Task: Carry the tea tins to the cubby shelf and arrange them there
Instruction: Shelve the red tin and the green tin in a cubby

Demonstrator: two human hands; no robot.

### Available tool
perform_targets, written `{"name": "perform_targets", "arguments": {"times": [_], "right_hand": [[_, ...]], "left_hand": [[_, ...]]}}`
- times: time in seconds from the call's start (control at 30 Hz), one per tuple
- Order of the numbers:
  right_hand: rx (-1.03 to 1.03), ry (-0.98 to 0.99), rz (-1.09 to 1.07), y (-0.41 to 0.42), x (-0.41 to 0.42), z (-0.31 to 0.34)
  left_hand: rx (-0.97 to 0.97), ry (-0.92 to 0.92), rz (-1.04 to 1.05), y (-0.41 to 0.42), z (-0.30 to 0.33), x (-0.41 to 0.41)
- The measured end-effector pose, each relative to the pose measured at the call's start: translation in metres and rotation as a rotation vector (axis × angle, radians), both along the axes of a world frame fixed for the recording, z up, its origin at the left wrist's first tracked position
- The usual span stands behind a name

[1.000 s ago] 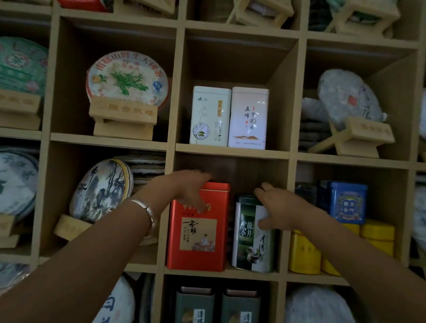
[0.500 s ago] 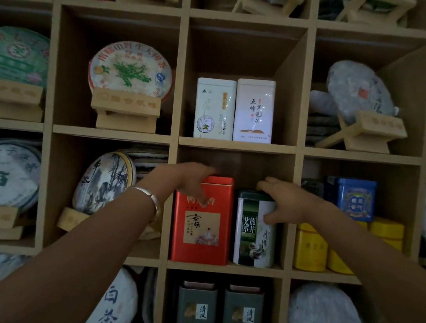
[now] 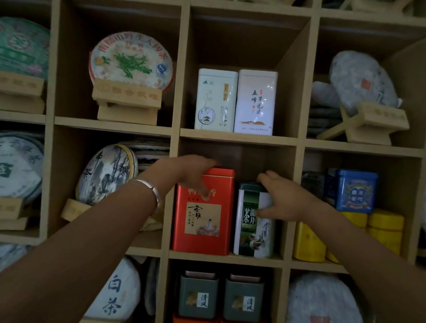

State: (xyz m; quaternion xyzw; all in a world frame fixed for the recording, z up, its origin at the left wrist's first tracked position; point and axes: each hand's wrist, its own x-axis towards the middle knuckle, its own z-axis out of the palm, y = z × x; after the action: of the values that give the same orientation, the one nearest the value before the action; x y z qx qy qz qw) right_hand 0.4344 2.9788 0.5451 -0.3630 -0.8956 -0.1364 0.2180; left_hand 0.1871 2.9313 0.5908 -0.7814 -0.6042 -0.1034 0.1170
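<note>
A tall red tea tin [image 3: 202, 222] and a shorter green and white tea tin [image 3: 253, 229] stand side by side in the middle cubby of the wooden shelf [image 3: 239, 137]. My left hand [image 3: 191, 174] grips the red tin's top left corner, fingers over the lid and thumb on its front. My right hand [image 3: 280, 197] holds the upper right of the green tin, fingers over the lid and thumb on its face. Both tins rest upright on the cubby floor.
Two white tins [image 3: 236, 100] stand in the cubby above. Grey tins [image 3: 220, 296] on orange boxes fill the one below. Blue tin [image 3: 350, 189] and yellow tins [image 3: 384, 230] sit to the right. Round tea cakes [image 3: 131, 60] on wooden stands fill the other cubbies.
Both hands stay on the tins' tops; the view has shifted slightly upward and the tins sit a little deeper and straighter in the cubby.
</note>
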Motion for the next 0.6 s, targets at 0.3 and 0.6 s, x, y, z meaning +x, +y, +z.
{"name": "perform_targets", "arguments": {"times": [0.3,0.6], "right_hand": [[-0.035,0.027,-0.01,-0.005,0.0,0.002],[-0.072,-0.021,0.003,-0.003,0.001,0.016]], "left_hand": [[0.025,0.029,0.032,-0.002,0.0,0.005],[0.014,0.036,0.046,-0.003,-0.001,0.006]]}}
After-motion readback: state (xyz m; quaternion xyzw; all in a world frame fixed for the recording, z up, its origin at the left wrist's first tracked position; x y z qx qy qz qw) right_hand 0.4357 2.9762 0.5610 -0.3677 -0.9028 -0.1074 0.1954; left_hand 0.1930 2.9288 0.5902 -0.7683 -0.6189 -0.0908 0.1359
